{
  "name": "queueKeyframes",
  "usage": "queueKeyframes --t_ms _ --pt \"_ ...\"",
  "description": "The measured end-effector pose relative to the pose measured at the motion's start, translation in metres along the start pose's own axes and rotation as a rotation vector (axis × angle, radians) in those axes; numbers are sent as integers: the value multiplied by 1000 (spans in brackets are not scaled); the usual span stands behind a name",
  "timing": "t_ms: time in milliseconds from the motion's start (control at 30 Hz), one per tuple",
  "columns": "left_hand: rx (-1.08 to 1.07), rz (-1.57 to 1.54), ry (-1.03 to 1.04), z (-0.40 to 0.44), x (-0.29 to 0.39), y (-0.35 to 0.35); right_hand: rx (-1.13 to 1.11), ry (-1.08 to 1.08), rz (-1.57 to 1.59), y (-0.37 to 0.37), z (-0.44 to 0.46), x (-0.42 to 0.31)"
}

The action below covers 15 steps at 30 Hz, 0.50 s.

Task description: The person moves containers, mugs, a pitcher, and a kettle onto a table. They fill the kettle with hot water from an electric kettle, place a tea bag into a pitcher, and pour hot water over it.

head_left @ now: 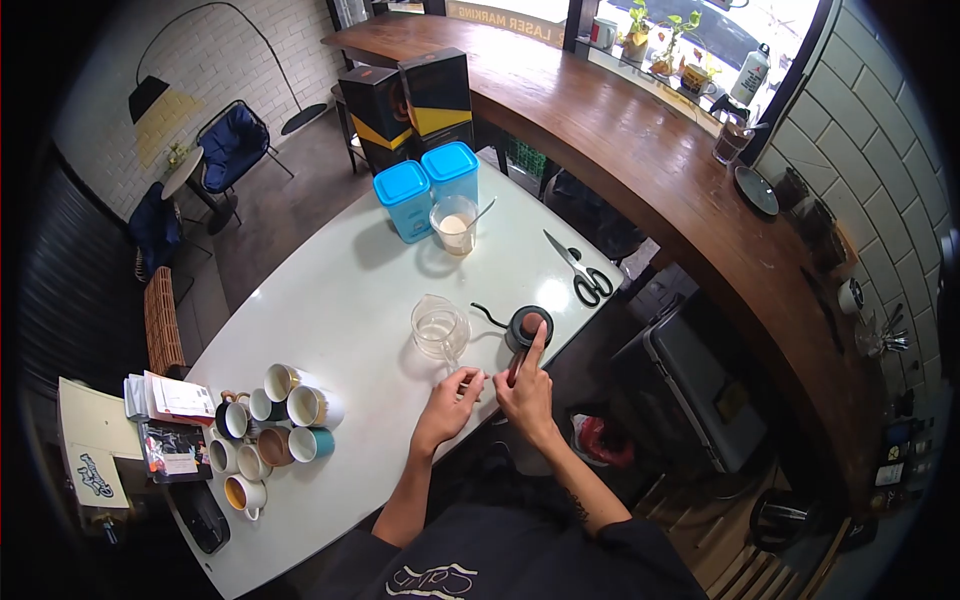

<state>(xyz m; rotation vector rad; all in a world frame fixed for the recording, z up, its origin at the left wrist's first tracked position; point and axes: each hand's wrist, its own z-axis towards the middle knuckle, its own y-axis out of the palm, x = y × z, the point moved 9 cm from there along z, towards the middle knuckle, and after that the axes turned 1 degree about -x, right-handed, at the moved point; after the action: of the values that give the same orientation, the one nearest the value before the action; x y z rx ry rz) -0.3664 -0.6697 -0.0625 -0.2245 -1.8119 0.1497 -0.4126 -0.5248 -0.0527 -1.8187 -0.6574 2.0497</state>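
Note:
A clear glass jug [440, 330] stands on the white table [330, 290], its handle toward me. My left hand [450, 408] is just below that handle, thumb and fingertips pinched together; what they hold, if anything, is too small to tell. Beside it is my right hand [527, 398], index finger stretched onto the rim of a round black container [528, 328] with a brown top or content and a thin curved black arm. Its other fingers are curled round a dark reddish piece, mostly hidden.
Blue-lidded containers [404, 200] and a cup of pale powder [456, 232] stand at the back. Scissors [582, 272] lie near the right edge. Several mugs [272, 445] are grouped left, near papers [180, 398]. Beyond is a curved wooden counter [610, 130].

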Motion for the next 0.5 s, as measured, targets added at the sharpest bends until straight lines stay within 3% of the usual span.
queueKeyframes --t_ms 67,133,233,300,500 --pt "119 71 47 -5 9 -18 7 -11 -5 -3 3 8" --pt "223 51 86 -4 8 -30 -35 43 -224 -5 9 21" --pt "451 38 121 -4 3 -54 18 -54 -300 -18 17 16" --pt "450 42 149 0 -3 -54 22 -137 -365 -21 21 11" --pt "480 59 178 14 -18 -52 -46 -107 -434 -17 28 17"
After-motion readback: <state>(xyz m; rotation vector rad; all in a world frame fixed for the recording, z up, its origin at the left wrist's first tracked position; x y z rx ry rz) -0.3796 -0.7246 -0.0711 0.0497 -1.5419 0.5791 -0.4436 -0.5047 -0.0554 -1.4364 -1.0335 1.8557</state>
